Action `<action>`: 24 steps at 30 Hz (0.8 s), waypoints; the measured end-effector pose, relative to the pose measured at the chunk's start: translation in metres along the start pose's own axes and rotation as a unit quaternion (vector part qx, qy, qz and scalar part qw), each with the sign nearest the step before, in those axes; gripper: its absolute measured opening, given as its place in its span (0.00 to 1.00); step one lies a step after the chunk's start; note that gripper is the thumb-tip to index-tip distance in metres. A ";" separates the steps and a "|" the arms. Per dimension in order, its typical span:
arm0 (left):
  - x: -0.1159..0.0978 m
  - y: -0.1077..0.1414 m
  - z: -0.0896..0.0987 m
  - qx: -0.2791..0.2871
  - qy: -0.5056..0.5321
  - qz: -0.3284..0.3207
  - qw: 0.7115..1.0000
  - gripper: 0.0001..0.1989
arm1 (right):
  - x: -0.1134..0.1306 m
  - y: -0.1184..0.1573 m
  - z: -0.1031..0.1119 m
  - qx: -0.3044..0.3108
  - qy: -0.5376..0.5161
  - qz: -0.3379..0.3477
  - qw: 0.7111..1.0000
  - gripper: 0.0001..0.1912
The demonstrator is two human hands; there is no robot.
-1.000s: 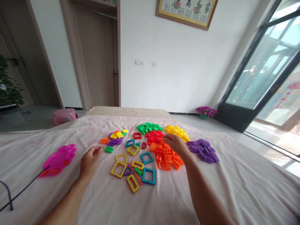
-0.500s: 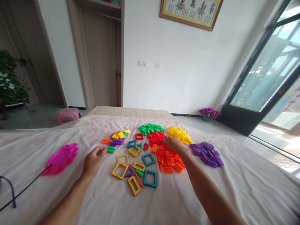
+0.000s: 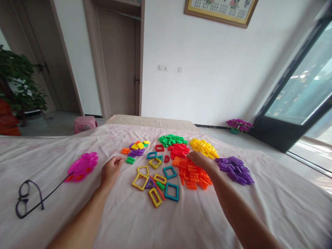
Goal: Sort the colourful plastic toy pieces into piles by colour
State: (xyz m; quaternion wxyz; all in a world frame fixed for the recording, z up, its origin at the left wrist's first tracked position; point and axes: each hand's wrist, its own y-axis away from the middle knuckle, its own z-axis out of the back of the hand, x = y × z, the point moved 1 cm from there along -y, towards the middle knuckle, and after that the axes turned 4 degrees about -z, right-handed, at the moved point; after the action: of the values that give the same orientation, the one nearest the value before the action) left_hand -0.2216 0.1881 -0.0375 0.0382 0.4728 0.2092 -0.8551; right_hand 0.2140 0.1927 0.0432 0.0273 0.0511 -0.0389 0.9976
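My left hand (image 3: pixel 112 169) hovers or rests just left of two green plastic pieces (image 3: pixel 130 160). Its thumb and fingertips are pinched together; anything between them is too small to make out. Behind it lies a small mixed group with yellow pieces (image 3: pixel 137 145), purple pieces (image 3: pixel 137 152) and orange pieces (image 3: pixel 125 151). My right hand (image 3: pixel 199 159) reaches to where the red pile (image 3: pixel 178 150) meets the orange pile (image 3: pixel 191 174). Its fingers are bent together and partly hidden, so whatever they grip does not show.
A green pile (image 3: pixel 172 140), a yellow pile (image 3: pixel 204 148) and a purple pile (image 3: pixel 234 169) surround the right hand. Between my arms lie frame-shaped tiles, such as a blue square (image 3: pixel 177 192). Leftward are a pink paw-shaped tray (image 3: pixel 83 166) and black glasses (image 3: pixel 32 211) on the cloth (image 3: pixel 145 230).
The view has swung left, so the whole pair of glasses shows now. Both hands keep nearly the same places among the pieces, with their fingers still closed.
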 end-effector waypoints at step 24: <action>0.008 -0.007 0.015 0.013 -0.068 0.021 0.997 0.14 | 0.254 -0.045 -0.053 -0.013 -0.054 0.207 0.977 0.16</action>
State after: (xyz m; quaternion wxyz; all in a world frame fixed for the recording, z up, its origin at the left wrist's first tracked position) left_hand -0.2394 0.1897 -0.0347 0.0637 0.4182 0.1850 -0.8870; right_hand -0.0415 0.2544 0.0202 -0.1809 0.0958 -0.0632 0.9768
